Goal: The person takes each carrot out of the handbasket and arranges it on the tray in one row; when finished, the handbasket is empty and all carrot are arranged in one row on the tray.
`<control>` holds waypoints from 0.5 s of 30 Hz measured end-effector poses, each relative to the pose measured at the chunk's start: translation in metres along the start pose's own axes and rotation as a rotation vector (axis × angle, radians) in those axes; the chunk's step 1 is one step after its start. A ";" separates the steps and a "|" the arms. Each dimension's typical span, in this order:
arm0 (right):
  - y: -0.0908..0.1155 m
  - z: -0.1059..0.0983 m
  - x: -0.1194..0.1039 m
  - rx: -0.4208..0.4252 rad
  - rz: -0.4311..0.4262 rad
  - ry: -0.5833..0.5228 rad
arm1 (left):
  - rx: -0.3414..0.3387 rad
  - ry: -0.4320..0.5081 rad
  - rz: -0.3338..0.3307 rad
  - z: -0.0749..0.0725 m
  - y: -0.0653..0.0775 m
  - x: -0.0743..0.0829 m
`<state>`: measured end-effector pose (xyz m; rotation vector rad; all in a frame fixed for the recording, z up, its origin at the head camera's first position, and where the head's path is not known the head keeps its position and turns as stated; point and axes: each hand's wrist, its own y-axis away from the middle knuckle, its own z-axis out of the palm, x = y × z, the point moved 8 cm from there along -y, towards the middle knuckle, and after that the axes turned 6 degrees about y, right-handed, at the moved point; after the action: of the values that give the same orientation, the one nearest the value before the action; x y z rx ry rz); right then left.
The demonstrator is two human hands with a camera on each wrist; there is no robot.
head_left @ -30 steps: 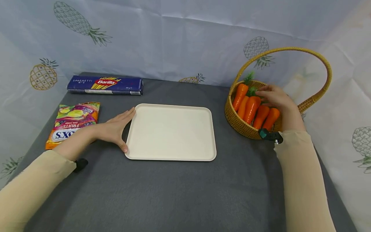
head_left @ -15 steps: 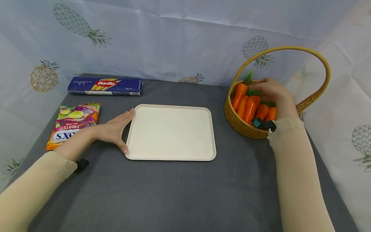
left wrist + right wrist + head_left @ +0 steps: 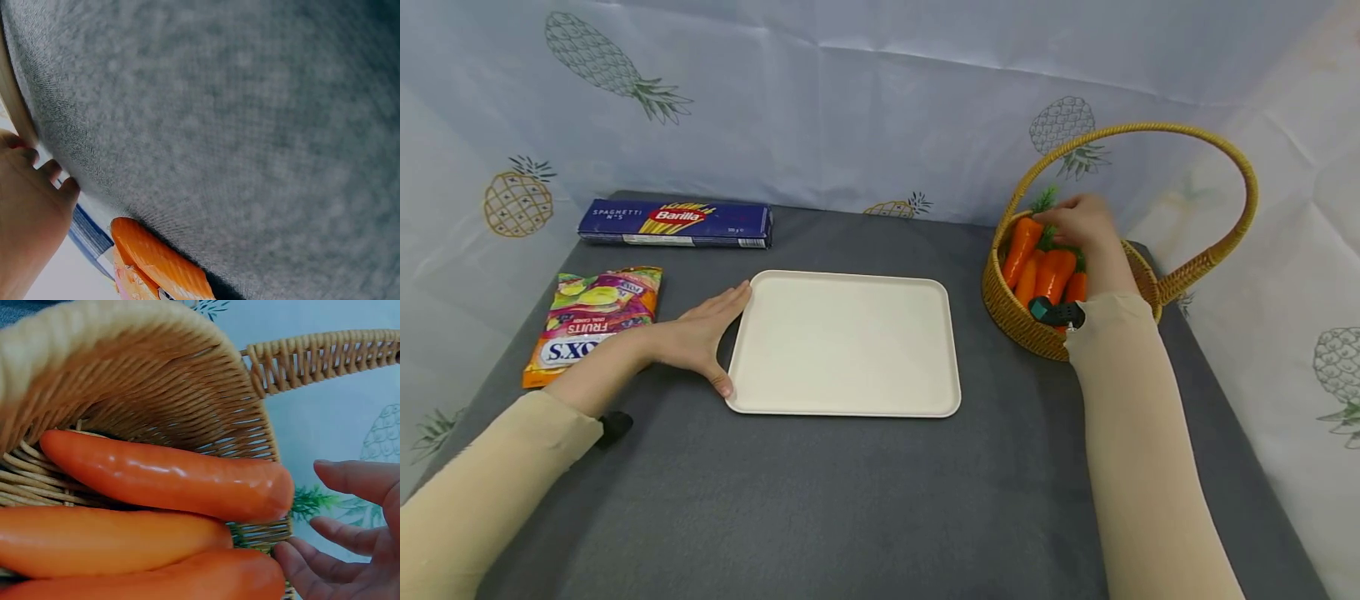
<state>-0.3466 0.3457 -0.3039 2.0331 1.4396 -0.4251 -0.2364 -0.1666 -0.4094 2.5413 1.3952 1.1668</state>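
My left hand (image 3: 692,337) lies at the left edge of a cream rectangular tray (image 3: 846,346), thumb and fingers spread along its side. The left wrist view shows its fingertips right at the tray's edge (image 3: 15,100). Over a wicker basket (image 3: 1017,321) at the right, my right hand (image 3: 1086,229) reaches in by the leafy tops of several orange carrots (image 3: 1021,250). Its fingers are parted in the right wrist view, and one carrot (image 3: 175,475) has its green leaves (image 3: 312,501) in the gap before them. The right forearm hides part of the basket.
A blue spaghetti box (image 3: 677,223) lies at the back left. In front of it is a bag of fruit candy (image 3: 598,317), partly behind the left wrist. The basket's tall handle (image 3: 1243,200) arches up on the right. A pineapple-print cloth (image 3: 880,108) hangs behind the dark table (image 3: 850,500).
My right hand has moved left across the basket, from the right-hand carrots toward the leafy tops at the left, uncovering the basket's right rim. The left hand and tray have stayed put.
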 end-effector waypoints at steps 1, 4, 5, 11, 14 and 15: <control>-0.001 0.002 0.000 0.003 -0.007 -0.011 | 0.000 -0.002 0.001 0.000 0.000 0.000; -0.003 0.008 -0.001 -0.009 -0.035 -0.009 | 0.000 -0.012 0.003 0.000 0.000 0.000; -0.004 0.010 -0.001 -0.019 -0.041 -0.009 | 0.000 -0.014 0.002 0.000 0.000 0.000; -0.008 0.013 -0.001 -0.095 -0.075 0.046 | -0.001 -0.014 -0.002 0.000 0.000 0.000; -0.010 0.015 -0.001 -0.126 -0.078 0.099 | -0.001 -0.017 -0.004 0.000 0.000 -0.001; -0.010 0.016 -0.001 -0.135 -0.076 0.118 | -0.002 -0.019 -0.005 0.000 0.000 -0.001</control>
<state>-0.3548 0.3374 -0.3184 1.9284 1.5767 -0.2352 -0.2372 -0.1672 -0.4101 2.5392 1.3956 1.1388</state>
